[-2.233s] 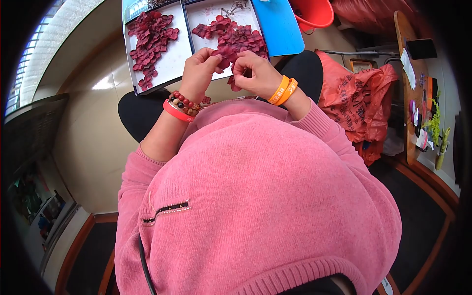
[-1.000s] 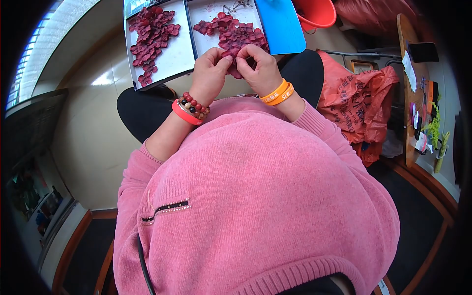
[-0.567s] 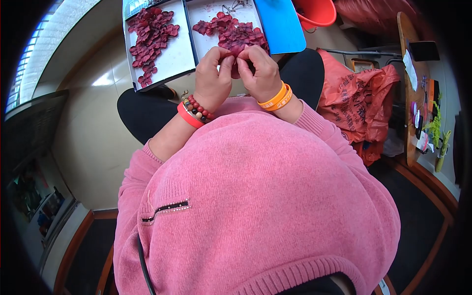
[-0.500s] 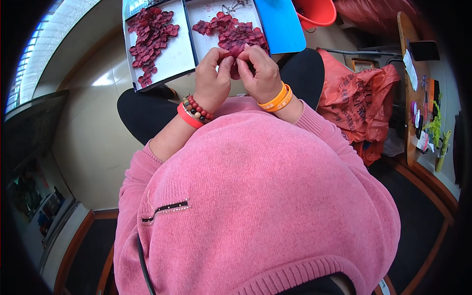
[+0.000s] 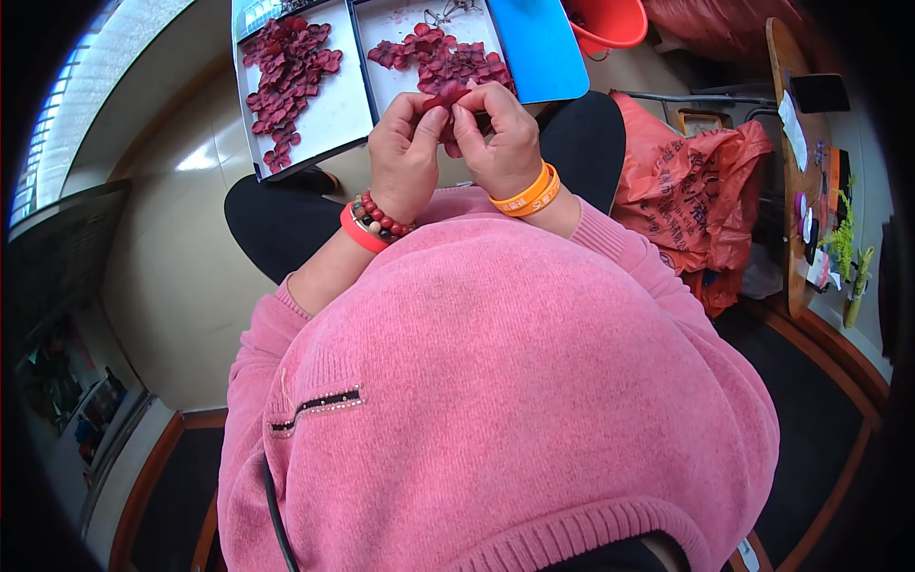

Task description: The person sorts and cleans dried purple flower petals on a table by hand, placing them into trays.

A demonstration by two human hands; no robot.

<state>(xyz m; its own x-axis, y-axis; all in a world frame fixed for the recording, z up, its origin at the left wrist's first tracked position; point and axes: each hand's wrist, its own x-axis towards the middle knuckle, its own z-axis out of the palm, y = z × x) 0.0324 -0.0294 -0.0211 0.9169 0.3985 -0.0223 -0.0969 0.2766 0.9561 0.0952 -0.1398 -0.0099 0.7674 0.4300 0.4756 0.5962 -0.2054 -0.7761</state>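
Between my two hands is a dark red artificial flower (image 5: 445,97), its petals showing above and below the fingertips. My left hand (image 5: 405,153), with a bead bracelet and a red band at the wrist, pinches it from the left. From the right, my right hand (image 5: 500,143) pinches it too, orange bands around that wrist. Just beyond my hands, a pile of dark red petal pieces (image 5: 457,65) lies in the right compartment of a shallow white tray (image 5: 335,95). A second petal pile (image 5: 284,81) fills part of the left compartment.
Thin dark wire pieces (image 5: 452,13) lie at the tray's far end. A blue panel (image 5: 541,52) adjoins the tray's right side. Farther right are a red bucket (image 5: 612,21), a crumpled red plastic bag (image 5: 694,186) and a wooden board (image 5: 793,219) holding small items.
The flower has turned between my fingertips, and its petals now spread out more. My fingers have shifted slightly around it. The whole view has moved a little.
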